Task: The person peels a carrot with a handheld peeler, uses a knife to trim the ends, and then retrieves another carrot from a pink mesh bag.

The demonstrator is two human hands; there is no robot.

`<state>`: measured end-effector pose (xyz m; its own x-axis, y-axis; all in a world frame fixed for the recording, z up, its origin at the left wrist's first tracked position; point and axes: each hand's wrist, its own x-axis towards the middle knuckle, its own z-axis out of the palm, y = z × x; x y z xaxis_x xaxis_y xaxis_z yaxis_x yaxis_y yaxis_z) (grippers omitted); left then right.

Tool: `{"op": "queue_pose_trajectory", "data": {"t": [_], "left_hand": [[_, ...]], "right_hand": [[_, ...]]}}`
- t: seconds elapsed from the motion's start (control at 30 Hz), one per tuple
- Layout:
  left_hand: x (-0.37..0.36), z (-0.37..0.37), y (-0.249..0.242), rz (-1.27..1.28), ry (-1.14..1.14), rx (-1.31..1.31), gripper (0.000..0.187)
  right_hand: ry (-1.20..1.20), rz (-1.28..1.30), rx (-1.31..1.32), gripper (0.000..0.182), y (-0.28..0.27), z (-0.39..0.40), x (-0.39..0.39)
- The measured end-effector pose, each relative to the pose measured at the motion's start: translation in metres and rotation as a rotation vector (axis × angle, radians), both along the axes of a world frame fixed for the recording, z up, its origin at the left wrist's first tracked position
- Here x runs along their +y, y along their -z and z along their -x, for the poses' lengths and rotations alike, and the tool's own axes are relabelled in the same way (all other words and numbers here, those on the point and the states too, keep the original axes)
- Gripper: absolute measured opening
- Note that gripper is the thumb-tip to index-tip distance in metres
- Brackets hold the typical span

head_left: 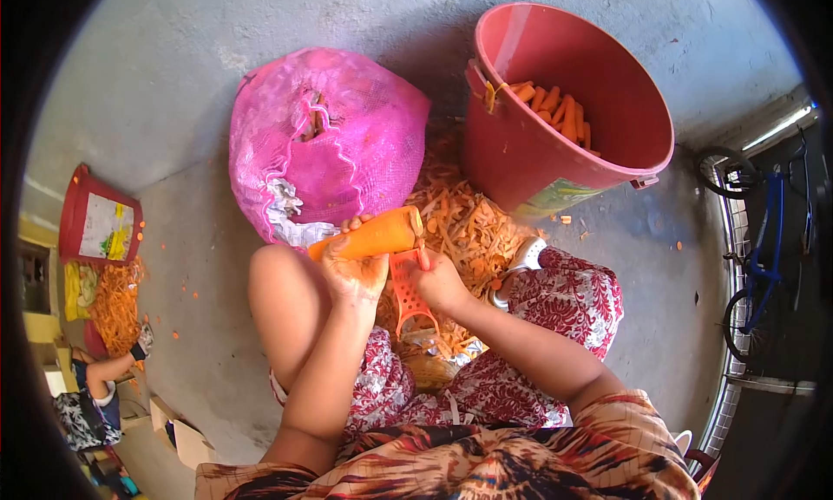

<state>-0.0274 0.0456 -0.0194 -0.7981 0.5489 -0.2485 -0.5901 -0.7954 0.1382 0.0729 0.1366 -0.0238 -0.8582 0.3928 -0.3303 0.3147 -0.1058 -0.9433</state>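
A large peeled carrot [375, 234] lies across my left hand [356, 270], whose fingers wrap round its underside and left part. My right hand [436, 283] grips an orange-red peeler [406, 294] with a perforated body, close to the carrot's right end. Beneath and beyond my hands, a heap of orange peelings [473, 227] covers the floor between my legs. The fingertips of my right hand are partly hidden behind the peeler's handle.
A pink mesh sack [382, 131] stands ahead. To its right a red bucket [512, 166] holds several peeled carrots [555, 110]. Another red bucket [78, 214], more peelings [117, 305] and a person's leg [108, 370] are at left. A blue bicycle [768, 240] stands at right.
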Motion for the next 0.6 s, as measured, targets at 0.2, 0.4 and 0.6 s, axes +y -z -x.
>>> {"op": "queue_pose_trajectory", "data": {"t": [0.2,0.4,0.6], "left_hand": [[0.004,0.000,0.002,-0.041,0.024,0.205,0.021],[0.005,-0.002,0.000,-0.083,-0.010,0.126,0.022],[0.004,-0.002,0.002,-0.065,0.001,0.143,0.022]], "right_hand": [[-0.053,0.012,-0.244,0.015,-0.007,-0.003,0.005],[0.000,0.199,-0.206,0.017,-0.014,-0.002,0.003],[0.137,0.610,-0.149,0.016,0.010,0.002,-0.008]]}}
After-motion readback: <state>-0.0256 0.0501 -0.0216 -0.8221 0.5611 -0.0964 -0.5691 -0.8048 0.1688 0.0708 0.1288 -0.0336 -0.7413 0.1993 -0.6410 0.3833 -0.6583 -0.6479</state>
